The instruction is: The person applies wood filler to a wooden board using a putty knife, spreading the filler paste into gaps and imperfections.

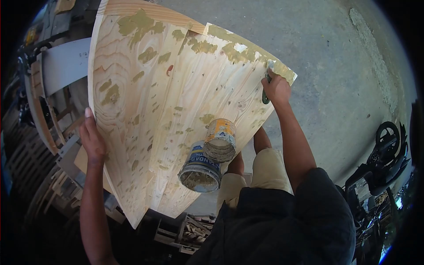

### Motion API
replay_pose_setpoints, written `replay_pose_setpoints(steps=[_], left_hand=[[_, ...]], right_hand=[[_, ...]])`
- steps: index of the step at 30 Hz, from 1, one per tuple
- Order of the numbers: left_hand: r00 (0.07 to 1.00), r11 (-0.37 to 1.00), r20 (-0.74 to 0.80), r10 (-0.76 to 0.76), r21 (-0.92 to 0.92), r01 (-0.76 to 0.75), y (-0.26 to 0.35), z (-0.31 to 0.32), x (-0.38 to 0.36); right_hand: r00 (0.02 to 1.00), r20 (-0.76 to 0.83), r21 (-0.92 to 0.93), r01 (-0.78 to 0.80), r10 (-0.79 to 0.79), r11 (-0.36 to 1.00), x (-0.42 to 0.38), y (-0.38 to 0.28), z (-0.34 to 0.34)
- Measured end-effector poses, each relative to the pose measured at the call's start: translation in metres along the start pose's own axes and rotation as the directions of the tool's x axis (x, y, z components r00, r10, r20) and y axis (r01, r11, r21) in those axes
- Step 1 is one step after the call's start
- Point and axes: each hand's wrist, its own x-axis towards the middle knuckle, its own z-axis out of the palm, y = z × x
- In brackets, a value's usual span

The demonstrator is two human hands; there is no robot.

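A wide pale wooden panel [132, 97] lies before me, dabbed with greenish-tan putty [138, 23]. My right hand [278, 89] is closed around a putty knife [265, 98] with a dark green handle. Its blade touches the putty-smeared strip at the panel's upper right corner. At the left edge, my left hand [93, 140] rests against the panel with its fingers stretched along the side. Two putty-crusted cans stand on the panel near my body: a smaller orange-and-white can [221, 137] and a blue labelled can [199, 167].
Concrete floor [327, 79] stretches beyond the panel. A black wheeled machine [384, 145], partly in shadow, stands at the right. Wood offcuts [196, 229] are piled below the panel. Wooden frames and a grey sheet [66, 64] occupy the left side.
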Motion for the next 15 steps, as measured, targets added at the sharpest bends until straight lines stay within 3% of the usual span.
replay_pose_setpoints(steps=[2,6,9,12,15], left_hand=[[0.999,0.999,-0.025,0.033,-0.035,-0.034,-0.002,0.001,0.0],[0.999,1.0,-0.016,0.028,-0.014,-0.028,0.003,0.0,-0.001],[1.0,1.0,-0.021,0.017,0.011,-0.016,0.001,0.0,-0.001],[0.998,0.998,-0.029,0.062,0.021,-0.061,-0.005,0.0,0.0],[0.998,0.999,-0.035,0.043,0.019,-0.043,-0.009,-0.001,0.0]], right_hand=[[0.993,0.116,-0.095,0.047,-0.036,0.994,-0.005,0.0,0.001],[0.989,0.137,-0.036,0.068,-0.062,0.997,0.0,-0.01,-0.012],[0.997,0.029,0.02,0.077,-0.077,0.997,0.007,-0.02,-0.006],[0.991,0.044,-0.01,0.125,-0.125,0.992,0.005,-0.012,0.006],[0.978,0.162,-0.017,0.133,-0.129,0.991,-0.011,-0.013,-0.009]])
